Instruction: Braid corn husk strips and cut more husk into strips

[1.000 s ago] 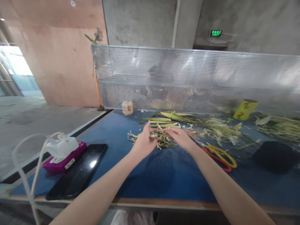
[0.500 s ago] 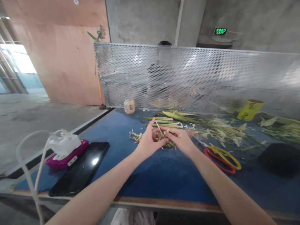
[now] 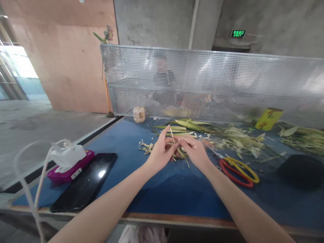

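Observation:
Over the blue tabletop, my left hand and my right hand meet at a small bundle of dried plant strips. Both hands have their fingers closed on it, with the thumbs almost touching. A thin pale strip sticks up between them and a greenish one trails below. Fingers hide much of the bundle. Left of my left hand lies a braided, knotted piece of pale strips. Just beyond my hands are cut green leaf strips. Scissors with red and yellow handles lie right of my right hand.
A black phone and a purple power strip with white plugs and cables sit at left. Husks, a yellow can, a black object and a pale roll lie around. A perforated metal screen stands behind; a person is beyond it.
My thumbs have come closer together on the bundle, and a greenish strip now hangs lower beneath it. The person behind the screen has shifted to the left.

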Tool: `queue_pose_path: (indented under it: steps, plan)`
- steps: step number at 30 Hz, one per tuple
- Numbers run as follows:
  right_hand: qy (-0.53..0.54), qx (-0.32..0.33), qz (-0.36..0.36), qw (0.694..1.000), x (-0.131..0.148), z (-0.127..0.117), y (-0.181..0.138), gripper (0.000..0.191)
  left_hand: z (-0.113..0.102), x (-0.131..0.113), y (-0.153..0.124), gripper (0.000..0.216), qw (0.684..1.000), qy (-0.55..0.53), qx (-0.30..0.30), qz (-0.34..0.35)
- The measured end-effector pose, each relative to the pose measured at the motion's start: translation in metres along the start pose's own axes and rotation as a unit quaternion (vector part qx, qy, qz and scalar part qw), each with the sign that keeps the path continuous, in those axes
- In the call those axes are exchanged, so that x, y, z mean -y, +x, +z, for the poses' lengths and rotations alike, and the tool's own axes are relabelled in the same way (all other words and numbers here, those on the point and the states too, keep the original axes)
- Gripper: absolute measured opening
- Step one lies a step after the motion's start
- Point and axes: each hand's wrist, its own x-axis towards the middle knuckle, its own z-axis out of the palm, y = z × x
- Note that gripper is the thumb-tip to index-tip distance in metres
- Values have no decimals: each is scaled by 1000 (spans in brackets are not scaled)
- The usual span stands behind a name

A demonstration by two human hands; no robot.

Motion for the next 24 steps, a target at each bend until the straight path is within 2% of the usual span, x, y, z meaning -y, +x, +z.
queue_pose_path:
  steps: [5,11,13,18,21,23,24]
  plan:
    - [-23,-45,-12,999,4,2,-2,27,1,-1,3,74,999,-31,0,-21]
    - [-11,-99,2,995,8,5,-7,29,7,-3,2,70,998,-66,19,-15]
    - [9,-97,17,995,5,4,-6,30,7,-3,2,72,998,-66,12,-16]
    - [110,-25,109,988,-11,4,4,38,1,-4,3,80,995,-73,-50,-39]
    - [216,91,166,958,-16,9,5,52,-3,-4,3,82,992,-72,-88,-56]
    - [256,156,170,939,-14,12,3,47,-3,-4,3,85,989,-70,-109,-67]
    - [260,168,165,936,-12,13,2,42,-3,-3,3,86,988,-70,-114,-71]
